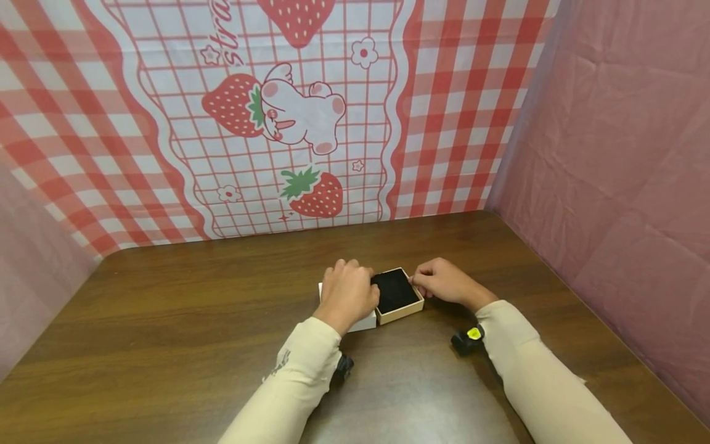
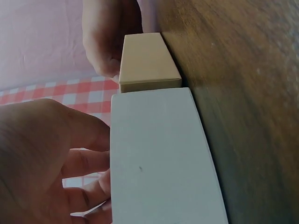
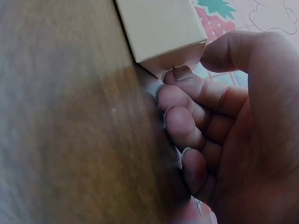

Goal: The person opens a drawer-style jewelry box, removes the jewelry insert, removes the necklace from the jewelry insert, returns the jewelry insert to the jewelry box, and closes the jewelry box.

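Note:
A white box sleeve lies on the table under my left hand. Its fingers curl over the top and hold it; their tips are hidden behind the sleeve in the left wrist view. Out of the sleeve's right side stands a cream drawer lined with a black pad. My right hand pinches the drawer's right end wall, the thumb tip hidden behind the upper edge. A short brown ribbon tab on that end lies against the index finger, the other fingers curled below.
The brown wooden table extends around the box. Behind it hangs a red-and-white strawberry cloth, with a pink cloth along the right side. A black wrist device sits under the right forearm.

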